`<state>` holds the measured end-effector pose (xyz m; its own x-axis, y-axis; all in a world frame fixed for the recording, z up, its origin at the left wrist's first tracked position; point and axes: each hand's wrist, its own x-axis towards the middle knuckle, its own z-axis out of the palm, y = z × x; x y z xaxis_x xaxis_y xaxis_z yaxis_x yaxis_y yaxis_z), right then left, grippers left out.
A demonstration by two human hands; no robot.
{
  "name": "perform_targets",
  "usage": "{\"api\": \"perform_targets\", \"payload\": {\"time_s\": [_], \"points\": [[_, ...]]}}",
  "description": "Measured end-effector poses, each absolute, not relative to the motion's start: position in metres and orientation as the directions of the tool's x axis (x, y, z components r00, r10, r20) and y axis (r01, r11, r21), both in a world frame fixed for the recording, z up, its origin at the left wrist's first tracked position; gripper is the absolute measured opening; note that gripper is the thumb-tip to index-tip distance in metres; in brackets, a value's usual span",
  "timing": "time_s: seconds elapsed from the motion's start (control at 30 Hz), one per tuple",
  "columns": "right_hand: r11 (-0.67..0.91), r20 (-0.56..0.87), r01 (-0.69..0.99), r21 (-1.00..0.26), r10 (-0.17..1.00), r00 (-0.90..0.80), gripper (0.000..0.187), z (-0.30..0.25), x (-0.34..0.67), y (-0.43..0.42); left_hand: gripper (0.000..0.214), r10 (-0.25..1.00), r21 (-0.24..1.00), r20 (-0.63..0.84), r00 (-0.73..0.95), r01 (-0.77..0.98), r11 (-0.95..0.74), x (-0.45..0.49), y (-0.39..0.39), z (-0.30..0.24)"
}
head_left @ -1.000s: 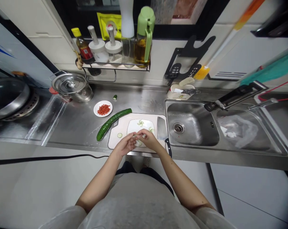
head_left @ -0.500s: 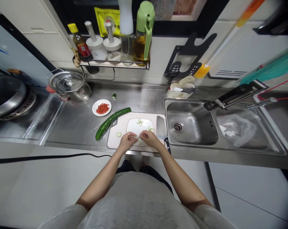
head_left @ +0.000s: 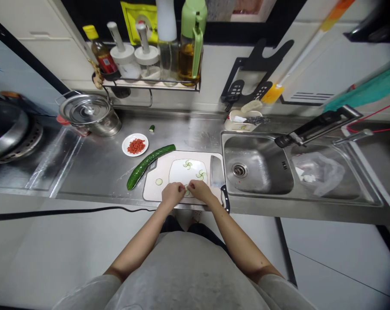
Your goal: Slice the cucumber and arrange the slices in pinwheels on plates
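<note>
My left hand (head_left: 173, 193) and my right hand (head_left: 199, 190) meet over the near edge of a white squarish plate (head_left: 178, 168). Both are closed, fingertips pinched around a small pale cucumber slice (head_left: 186, 187) that they mostly hide. Thin cucumber pieces form a pinwheel (head_left: 187, 164) at the plate's far side and another (head_left: 201, 174) at its right. The plate rests on a pale cutting board (head_left: 153, 192). A single round cucumber slice (head_left: 159, 181) lies left of the plate, and a cleaver (head_left: 217, 170) lies along the board's right side.
A long cucumber (head_left: 146, 165) overlaps the board's left edge. Behind it are a small dish (head_left: 125, 147) of red berries and a cucumber end (head_left: 152, 128). A lidded steel pot (head_left: 98, 118) stands farther left. The double sink (head_left: 259, 165) adjoins the board on the right.
My hands have drawn closer together at the plate's near edge, and the left has turned so its back faces up. The view has shifted slightly.
</note>
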<state>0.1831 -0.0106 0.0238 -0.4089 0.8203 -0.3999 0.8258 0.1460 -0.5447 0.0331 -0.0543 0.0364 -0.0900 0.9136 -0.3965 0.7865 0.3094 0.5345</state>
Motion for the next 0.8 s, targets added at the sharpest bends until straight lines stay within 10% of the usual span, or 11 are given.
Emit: {"api": "perform_targets", "payload": {"time_s": [0.8], "points": [[0.113, -0.47, 0.905, -0.41, 0.824, -0.316, 0.01, 0.0259, 0.1756, -0.008, 0.014, 0.882, 0.379, -0.464, -0.083, 0.881, 0.282, 0.0361, -0.0483, 0.0378]]}}
